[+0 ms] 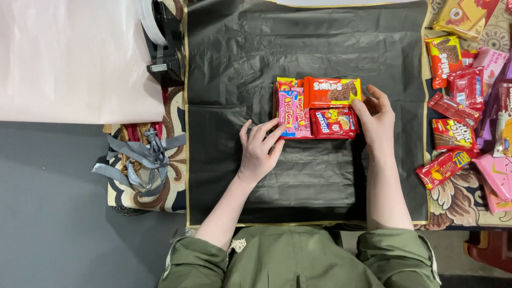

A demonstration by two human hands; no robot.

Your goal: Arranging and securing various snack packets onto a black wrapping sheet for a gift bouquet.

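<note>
We see a block of snack packs (pixel 317 106) lying flat at the centre of a black sheet (pixel 298 48) that covers the counter. The block consists of glossy wrappers packed edge to edge: a red pack (pixel 332 91) with a brown biscuit picture at the far right, a red and yellow pack (pixel 334 122) just near of it, a pink pack (pixel 292 113) on the left, and a yellow-edged pack (pixel 285 81) showing at the far left corner.

The left hand (pixel 258 149) rests palm down on the sheet, its fingers (pixel 273 133) spread and extended, the tips touching the near left edge of the pink pack. It grips nothing.

The right hand (pixel 377 120) stands against the right side of the block, its fingers (pixel 362 109) loosely curled and touching the edges of the two red packs. It encloses nothing.

A heap of loose packs (pixel 464 106) lies well to the right. A tape dispenser (pixel 162 37) sits at the far left, grey ribbon (pixel 141 154) lies at the left, and pale pink paper (pixel 74 58) covers the far left corner.
</note>
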